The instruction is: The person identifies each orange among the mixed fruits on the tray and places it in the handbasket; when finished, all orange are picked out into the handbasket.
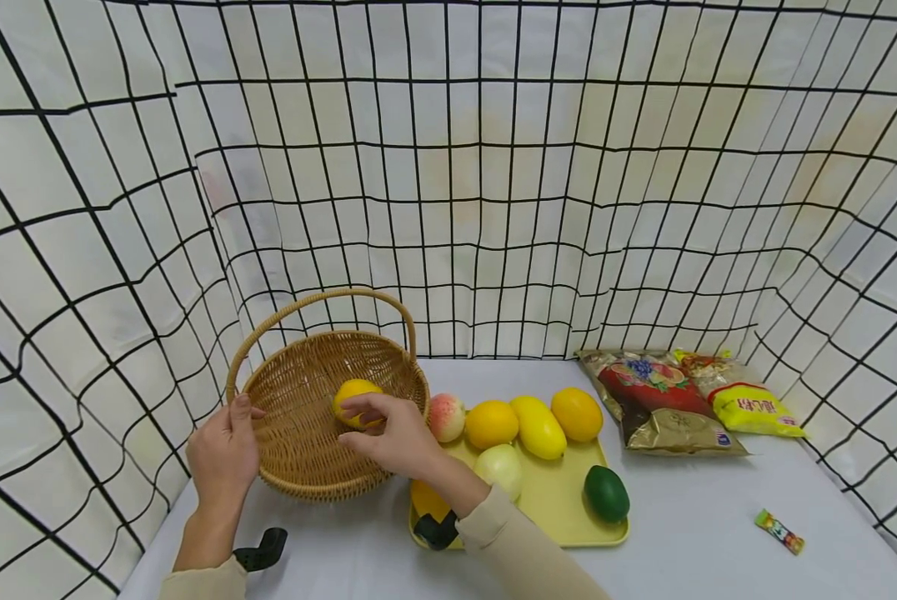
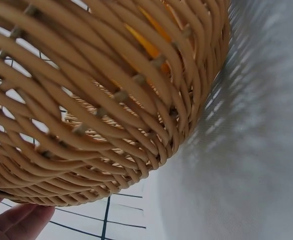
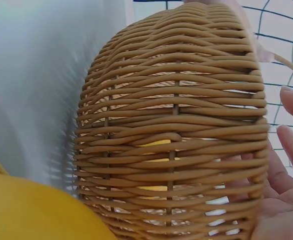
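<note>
A round wicker basket [image 1: 294,425] with a tall arched handle stands at the left, its opening tilted toward me. My left hand [image 1: 225,446] grips its left rim; in the left wrist view only some fingertips [image 2: 29,220] show below the weave. Inside the basket lies a yellow-orange fruit [image 1: 353,390], partly covered by my right hand [image 1: 396,437]. That hand reaches over the right rim, thumb and fingers apart and loosely bent. Through the weave, the right wrist view shows bits of the fruit [image 3: 156,188] lying lower than the spread fingers.
Right of the basket, a yellow tray [image 1: 561,521] holds a peach [image 1: 446,417], a long yellow fruit [image 1: 538,427], a pale round fruit [image 1: 499,471], a dark green fruit [image 1: 607,493] and several orange fruits [image 1: 492,424]. Snack bags [image 1: 666,408] and a small packet [image 1: 779,531] lie farther right.
</note>
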A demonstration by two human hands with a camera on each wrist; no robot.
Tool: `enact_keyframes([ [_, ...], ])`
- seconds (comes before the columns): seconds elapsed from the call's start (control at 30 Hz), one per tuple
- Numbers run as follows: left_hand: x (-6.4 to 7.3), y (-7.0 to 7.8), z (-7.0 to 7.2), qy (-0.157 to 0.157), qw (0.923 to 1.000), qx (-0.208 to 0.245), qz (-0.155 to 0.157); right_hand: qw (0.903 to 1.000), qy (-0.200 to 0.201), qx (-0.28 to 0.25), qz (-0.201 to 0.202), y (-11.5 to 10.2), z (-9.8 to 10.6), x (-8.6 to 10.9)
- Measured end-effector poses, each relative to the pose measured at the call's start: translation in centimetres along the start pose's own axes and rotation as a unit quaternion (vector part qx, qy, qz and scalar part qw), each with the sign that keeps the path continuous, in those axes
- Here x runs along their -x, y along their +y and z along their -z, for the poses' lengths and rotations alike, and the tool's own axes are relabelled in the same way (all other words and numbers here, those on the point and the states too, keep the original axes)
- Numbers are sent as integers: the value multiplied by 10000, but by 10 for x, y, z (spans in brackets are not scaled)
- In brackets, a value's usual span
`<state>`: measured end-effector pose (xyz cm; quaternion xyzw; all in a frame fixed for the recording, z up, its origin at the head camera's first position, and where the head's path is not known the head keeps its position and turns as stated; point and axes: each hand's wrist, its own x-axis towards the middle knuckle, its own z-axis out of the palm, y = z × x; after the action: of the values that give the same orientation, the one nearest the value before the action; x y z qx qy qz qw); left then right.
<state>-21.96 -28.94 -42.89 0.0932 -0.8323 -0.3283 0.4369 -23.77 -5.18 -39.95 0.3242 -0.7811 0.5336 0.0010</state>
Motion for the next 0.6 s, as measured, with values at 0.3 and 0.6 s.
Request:
enact_keyframes([
  [0.3, -2, -7, 4, -252, 9989, 47, 384, 9979, 413, -424, 259, 1, 17, 17],
  [0.6, -5, -11, 6, -486, 9974, -141, 503, 9934, 903, -674, 225, 4, 53, 47],
])
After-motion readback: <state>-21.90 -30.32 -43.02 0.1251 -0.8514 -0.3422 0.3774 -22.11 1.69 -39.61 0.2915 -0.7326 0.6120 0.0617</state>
